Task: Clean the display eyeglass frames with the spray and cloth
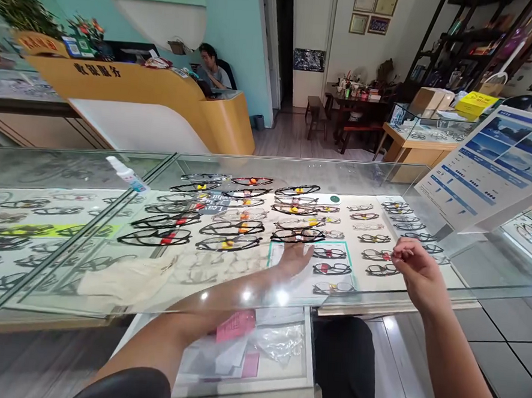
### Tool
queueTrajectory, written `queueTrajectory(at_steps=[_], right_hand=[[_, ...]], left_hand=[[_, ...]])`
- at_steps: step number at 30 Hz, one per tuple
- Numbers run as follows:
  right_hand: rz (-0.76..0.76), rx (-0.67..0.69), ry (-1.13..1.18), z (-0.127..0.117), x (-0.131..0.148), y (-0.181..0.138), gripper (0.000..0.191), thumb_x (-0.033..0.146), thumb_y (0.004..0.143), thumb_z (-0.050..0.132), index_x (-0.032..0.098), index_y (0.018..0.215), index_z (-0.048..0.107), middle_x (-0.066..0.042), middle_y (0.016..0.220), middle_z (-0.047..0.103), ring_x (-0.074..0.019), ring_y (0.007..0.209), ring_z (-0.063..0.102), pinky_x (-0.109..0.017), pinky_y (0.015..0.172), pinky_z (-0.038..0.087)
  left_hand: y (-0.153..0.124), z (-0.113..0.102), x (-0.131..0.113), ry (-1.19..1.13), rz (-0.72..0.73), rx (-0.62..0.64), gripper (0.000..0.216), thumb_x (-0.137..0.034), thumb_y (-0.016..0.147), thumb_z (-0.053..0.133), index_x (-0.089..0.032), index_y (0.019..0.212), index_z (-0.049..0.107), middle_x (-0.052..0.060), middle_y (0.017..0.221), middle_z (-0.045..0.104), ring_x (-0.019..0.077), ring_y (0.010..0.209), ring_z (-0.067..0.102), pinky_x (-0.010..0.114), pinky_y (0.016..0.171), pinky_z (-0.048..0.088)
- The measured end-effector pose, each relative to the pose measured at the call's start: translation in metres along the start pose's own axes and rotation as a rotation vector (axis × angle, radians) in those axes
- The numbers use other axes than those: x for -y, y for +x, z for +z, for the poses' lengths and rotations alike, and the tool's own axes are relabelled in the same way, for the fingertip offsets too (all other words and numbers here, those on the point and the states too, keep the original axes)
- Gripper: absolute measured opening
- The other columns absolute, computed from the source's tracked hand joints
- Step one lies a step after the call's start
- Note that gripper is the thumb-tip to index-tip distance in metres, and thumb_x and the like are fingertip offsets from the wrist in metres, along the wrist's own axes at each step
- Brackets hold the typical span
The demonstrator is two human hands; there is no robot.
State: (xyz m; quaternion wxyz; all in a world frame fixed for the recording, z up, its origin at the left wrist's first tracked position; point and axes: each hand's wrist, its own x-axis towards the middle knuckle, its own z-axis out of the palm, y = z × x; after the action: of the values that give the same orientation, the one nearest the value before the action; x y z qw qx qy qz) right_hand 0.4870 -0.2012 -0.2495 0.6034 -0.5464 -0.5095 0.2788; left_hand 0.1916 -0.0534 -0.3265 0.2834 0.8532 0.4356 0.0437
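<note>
My left arm reaches in under the glass top of the display case [384, 176]. My left hand [295, 259] lies fairly flat on the white tray, fingers stretched out, fingertips at a black eyeglass frame [297, 235] in the nearest row. A teal-edged card [275, 261] lies under the hand. My right hand [417, 273] hovers above the glass at the right. Its fingers are curled and its fingertips are pinched together over small frames [382, 255]. What they pinch, if anything, is too small to see.
Several rows of eyeglass frames [228, 227] fill the case. A spray bottle [127, 175] lies on the glass at the left, and a tilted blue-and-white sign [488, 167] stands at the right. An open drawer [248, 348] holds a pink slip and plastic bags. Another person sits behind a yellow desk [155, 96].
</note>
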Motion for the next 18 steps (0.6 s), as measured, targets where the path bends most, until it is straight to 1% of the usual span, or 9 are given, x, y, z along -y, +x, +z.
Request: queueTrajectory(at_steps=[2, 4, 6, 8, 10, 12, 13, 15, 18], right_hand=[[0.021, -0.013, 0.014, -0.001, -0.004, 0.000, 0.014, 0.033, 0.090, 0.080, 0.031, 0.101, 0.072, -0.004, 0.108, 0.051, -0.0184, 0.087, 0.050, -0.034, 0.075, 0.050], [0.048, -0.033, 0.025, -0.001, -0.005, 0.000, 0.019, 0.035, 0.087, 0.083, 0.030, 0.101, 0.071, -0.003, 0.107, 0.052, -0.0179, 0.087, 0.051, -0.034, 0.077, 0.051], [0.067, -0.056, 0.026, 0.001, -0.004, 0.000, 0.024, 0.034, 0.082, 0.087, 0.028, 0.100, 0.071, -0.002, 0.100, 0.053, -0.0174, 0.084, 0.052, -0.034, 0.076, 0.051], [0.062, -0.086, 0.006, 0.004, -0.002, -0.001, 0.027, 0.031, 0.078, 0.088, 0.027, 0.097, 0.070, -0.001, 0.094, 0.055, -0.0165, 0.081, 0.052, -0.034, 0.074, 0.050], [0.029, -0.128, -0.033, 0.008, 0.000, -0.001, 0.026, 0.029, 0.075, 0.088, 0.026, 0.094, 0.070, -0.001, 0.097, 0.058, -0.0152, 0.078, 0.053, -0.033, 0.071, 0.048], [-0.018, -0.173, -0.078, 0.012, 0.001, -0.001, 0.023, 0.027, 0.074, 0.085, 0.025, 0.092, 0.070, -0.002, 0.104, 0.060, -0.0138, 0.076, 0.056, -0.033, 0.071, 0.048], [-0.039, -0.192, -0.100, 0.013, 0.000, -0.001, 0.022, 0.026, 0.074, 0.083, 0.025, 0.092, 0.071, -0.002, 0.107, 0.060, -0.0133, 0.075, 0.057, -0.034, 0.071, 0.049], [-0.068, -0.216, -0.147, 0.016, -0.002, -0.001, 0.021, 0.025, 0.074, 0.080, 0.025, 0.092, 0.071, -0.002, 0.110, 0.059, -0.0126, 0.073, 0.059, -0.034, 0.070, 0.051], [-0.100, -0.231, -0.243, 0.017, -0.006, 0.000, 0.018, 0.024, 0.075, 0.075, 0.024, 0.092, 0.071, -0.003, 0.110, 0.057, -0.0121, 0.070, 0.060, -0.035, 0.068, 0.053]], left_hand=[[-0.016, 0.015, -0.010, -0.033, 0.011, -0.150, 0.027, -0.030, 0.107, 0.050, -0.025, 0.126, 0.069, 0.008, 0.140, 0.069, 0.0299, 0.141, 0.056, 0.051, 0.120, 0.040], [-0.041, 0.026, -0.019, -0.066, 0.057, -0.173, 0.023, -0.025, 0.098, 0.058, -0.023, 0.119, 0.070, 0.008, 0.132, 0.071, 0.0305, 0.134, 0.058, 0.052, 0.118, 0.040], [-0.072, 0.025, -0.028, -0.094, 0.076, -0.043, 0.023, -0.023, 0.091, 0.064, -0.023, 0.113, 0.070, 0.007, 0.123, 0.074, 0.0306, 0.126, 0.062, 0.050, 0.113, 0.043], [-0.105, 0.010, -0.041, -0.162, 0.163, 0.181, 0.017, -0.025, 0.090, 0.065, -0.024, 0.106, 0.071, 0.004, 0.116, 0.076, 0.0272, 0.118, 0.066, 0.042, 0.106, 0.048], [-0.133, -0.018, -0.059, -0.285, 0.267, 0.408, 0.013, -0.028, 0.093, 0.062, -0.023, 0.100, 0.072, 0.002, 0.104, 0.078, 0.0204, 0.098, 0.071, 0.031, 0.087, 0.052], [-0.148, -0.054, -0.078, -0.337, 0.370, 0.489, 0.015, -0.031, 0.096, 0.061, -0.023, 0.100, 0.072, 0.001, 0.096, 0.078, 0.0164, 0.089, 0.070, 0.026, 0.079, 0.050], [-0.149, -0.074, -0.087, -0.326, 0.411, 0.448, 0.015, -0.032, 0.097, 0.062, -0.022, 0.098, 0.073, 0.001, 0.093, 0.077, 0.0153, 0.085, 0.069, 0.026, 0.077, 0.049], [-0.137, -0.112, -0.098, -0.229, 0.442, 0.274, 0.019, -0.036, 0.097, 0.063, -0.021, 0.097, 0.074, 0.002, 0.092, 0.076, 0.0152, 0.080, 0.066, 0.027, 0.073, 0.047], [-0.088, -0.159, -0.095, -0.019, 0.379, -0.066, 0.023, -0.035, 0.099, 0.057, -0.021, 0.101, 0.075, 0.004, 0.095, 0.077, 0.0181, 0.082, 0.066, 0.030, 0.073, 0.045]])
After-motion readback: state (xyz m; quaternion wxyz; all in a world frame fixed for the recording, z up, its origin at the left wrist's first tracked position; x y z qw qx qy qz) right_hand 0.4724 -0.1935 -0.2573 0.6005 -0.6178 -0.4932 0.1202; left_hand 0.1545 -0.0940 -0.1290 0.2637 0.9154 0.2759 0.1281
